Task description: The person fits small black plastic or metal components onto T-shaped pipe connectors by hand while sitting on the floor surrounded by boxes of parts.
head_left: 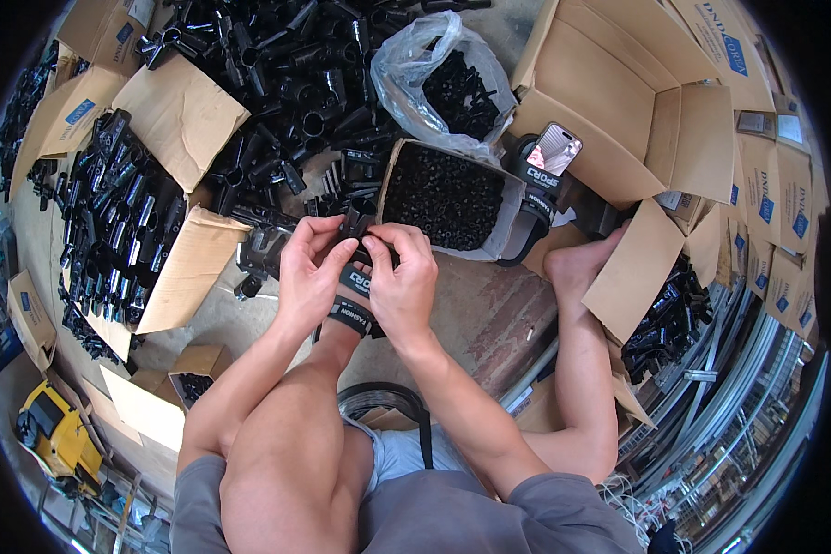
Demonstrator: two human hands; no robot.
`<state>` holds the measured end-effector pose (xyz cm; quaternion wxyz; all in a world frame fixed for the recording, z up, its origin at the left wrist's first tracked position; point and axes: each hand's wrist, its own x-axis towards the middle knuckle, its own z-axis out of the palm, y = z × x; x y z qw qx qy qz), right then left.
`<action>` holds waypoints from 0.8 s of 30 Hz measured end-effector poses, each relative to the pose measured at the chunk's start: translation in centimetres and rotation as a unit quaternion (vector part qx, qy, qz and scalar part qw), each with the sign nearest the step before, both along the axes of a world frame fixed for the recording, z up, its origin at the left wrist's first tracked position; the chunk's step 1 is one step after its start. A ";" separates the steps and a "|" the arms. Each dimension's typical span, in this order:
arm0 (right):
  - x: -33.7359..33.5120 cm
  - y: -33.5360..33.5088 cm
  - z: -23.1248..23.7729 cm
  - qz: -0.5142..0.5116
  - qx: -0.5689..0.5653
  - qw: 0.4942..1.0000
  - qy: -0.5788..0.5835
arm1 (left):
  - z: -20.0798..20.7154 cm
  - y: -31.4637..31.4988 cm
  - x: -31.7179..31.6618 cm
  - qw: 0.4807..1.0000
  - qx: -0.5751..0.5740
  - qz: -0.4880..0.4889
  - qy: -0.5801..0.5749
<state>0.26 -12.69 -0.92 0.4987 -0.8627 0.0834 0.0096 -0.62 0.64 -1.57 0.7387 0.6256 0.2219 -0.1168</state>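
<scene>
Both my hands come together near the middle of the view. A small black plastic part [355, 222] is pinched between them at the fingertips. My left hand [310, 270] closes on its left side with thumb and fingers. My right hand [404, 277] grips it from the right, thumb facing the other thumb. My fingers partly hide its shape. Just beyond my right hand stands an open carton [515, 224] filled with small black pieces [441, 196]. My foot in a strapped sandal [351, 312] is below my hands.
Black tubular plastic parts [291, 78] lie heaped at the far side. A clear plastic bag [402, 69] holds more black pieces. Left, a cardboard box [189, 277] is full of black parts. A large open box [600, 102] stands far right, near a phone [554, 148]. Metal bars [711, 388] lie right.
</scene>
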 end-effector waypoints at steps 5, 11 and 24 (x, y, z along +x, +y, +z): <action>-0.2 0.2 0.3 -0.033 0.027 0.999 0.015 | 0.1 -0.2 0.1 1.000 -0.012 0.014 0.001; -0.3 0.3 0.0 -0.025 0.020 0.999 0.030 | -0.1 -0.2 0.1 1.000 -0.006 0.017 -0.014; 0.2 0.1 0.7 0.013 0.052 0.997 0.054 | 0.4 0.0 0.2 1.000 -0.013 0.022 0.004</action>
